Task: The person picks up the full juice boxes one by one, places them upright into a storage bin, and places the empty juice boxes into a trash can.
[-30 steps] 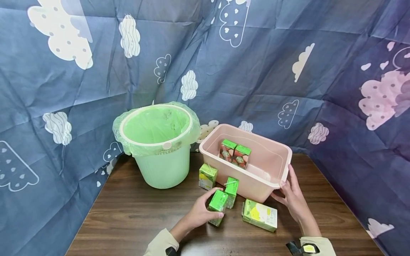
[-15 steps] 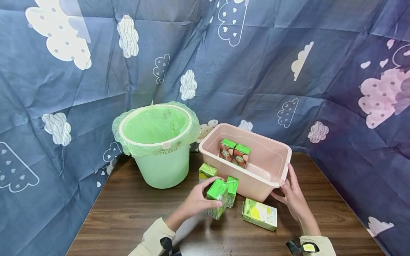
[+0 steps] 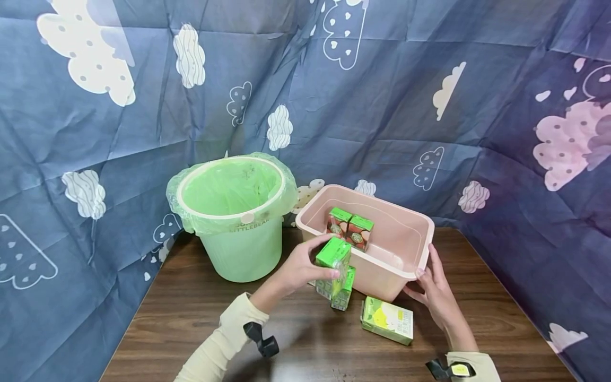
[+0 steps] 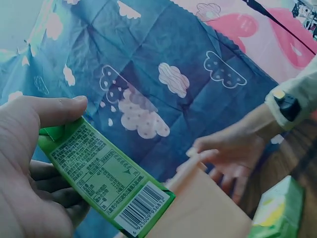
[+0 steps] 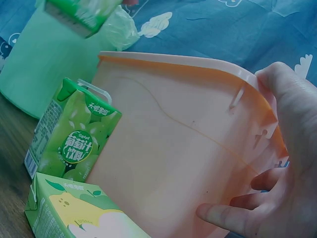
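My left hand grips a green grape juice box between thumb and fingers, raised upright off the table in front of the pink plastic bin. In the left wrist view the barcode side of that juice box shows. My right hand holds the bin's right end, thumb at the rim and fingers against the outer wall. A second green juice box stands against the bin's front wall. Nearer my right hand lies a pear juice box. Another yellow-green box is hidden behind my left hand.
Two red juice boxes stand inside the bin at its left. Left of it is a mint-green bucket with a green bag liner. A blue cloud-patterned cloth hangs behind the wooden table.
My left hand has lifted the green juice box off the table, up toward the bin's front rim. It now covers the yellow-green box. My right hand stays on the bin.
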{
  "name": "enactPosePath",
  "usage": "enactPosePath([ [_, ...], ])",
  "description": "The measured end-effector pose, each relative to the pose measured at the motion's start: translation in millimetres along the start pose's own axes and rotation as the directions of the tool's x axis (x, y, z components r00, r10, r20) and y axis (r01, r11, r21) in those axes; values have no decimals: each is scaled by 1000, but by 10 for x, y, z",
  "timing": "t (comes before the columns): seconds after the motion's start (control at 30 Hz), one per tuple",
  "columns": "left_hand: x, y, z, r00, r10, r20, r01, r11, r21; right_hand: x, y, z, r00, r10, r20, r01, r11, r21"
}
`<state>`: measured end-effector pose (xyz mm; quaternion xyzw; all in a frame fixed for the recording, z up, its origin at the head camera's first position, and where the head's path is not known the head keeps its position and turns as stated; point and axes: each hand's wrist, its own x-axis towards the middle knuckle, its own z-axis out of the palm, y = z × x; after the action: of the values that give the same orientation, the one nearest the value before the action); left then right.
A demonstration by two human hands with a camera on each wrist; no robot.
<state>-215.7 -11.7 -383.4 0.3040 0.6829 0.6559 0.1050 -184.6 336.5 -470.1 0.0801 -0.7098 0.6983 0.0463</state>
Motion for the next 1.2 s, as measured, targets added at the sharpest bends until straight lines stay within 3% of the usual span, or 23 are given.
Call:
enactPosePath([
  [0.3, 411, 260, 0, 999, 8, 41, -5, 995, -95, 19, 12, -21, 1000, 15, -6, -15, 1000, -22],
  [0.53, 787, 328, 42, 998, 56, 33, -55, 998, -28, -7, 27, -9, 1000, 7, -10, -7, 1000, 11],
  [0.77, 1163, 379, 145, 999, -15, 31, 14, 1000, 23, -60, 17, -37, 1000, -5, -16, 5, 1000, 12],
  [1.03, 1593, 412, 233, 988, -44, 146, 58, 994, -90, -31, -2, -30, 1000, 6, -18, -5, 1000, 2],
  [1.2, 1853, 376, 182, 975, -64, 211, 79, 995, -67, -11, 5, 16, 1000, 19, -23, -19, 1000, 22],
])
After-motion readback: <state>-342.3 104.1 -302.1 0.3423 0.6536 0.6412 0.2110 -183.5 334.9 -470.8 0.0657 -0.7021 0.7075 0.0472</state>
